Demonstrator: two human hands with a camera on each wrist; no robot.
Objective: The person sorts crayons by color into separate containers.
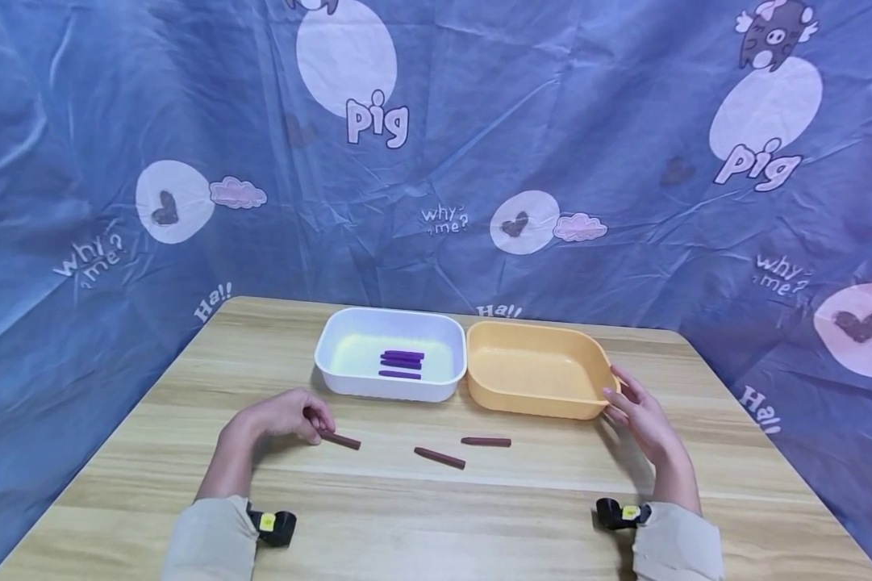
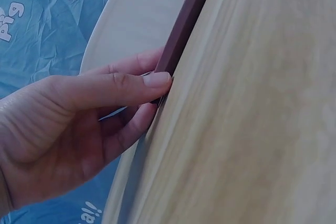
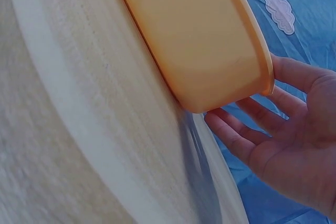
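My left hand (image 1: 285, 415) pinched the brown crayon (image 1: 340, 440) at lower-left-centre, right hand (image 1: 639, 413) spread vs the orange tub (image 1: 533, 399); best kept grip firm near its end & lifted level.

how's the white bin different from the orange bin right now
The white bin sits left of the orange bin. The white bin holds purple sticks; the orange bin looks empty. The right hand touches the orange bin's right end with straight fingers, while no hand touches the white bin; the left hand pinches a brown stick on the table. Both are shallow, rounded rectangles of similar size, side by side.
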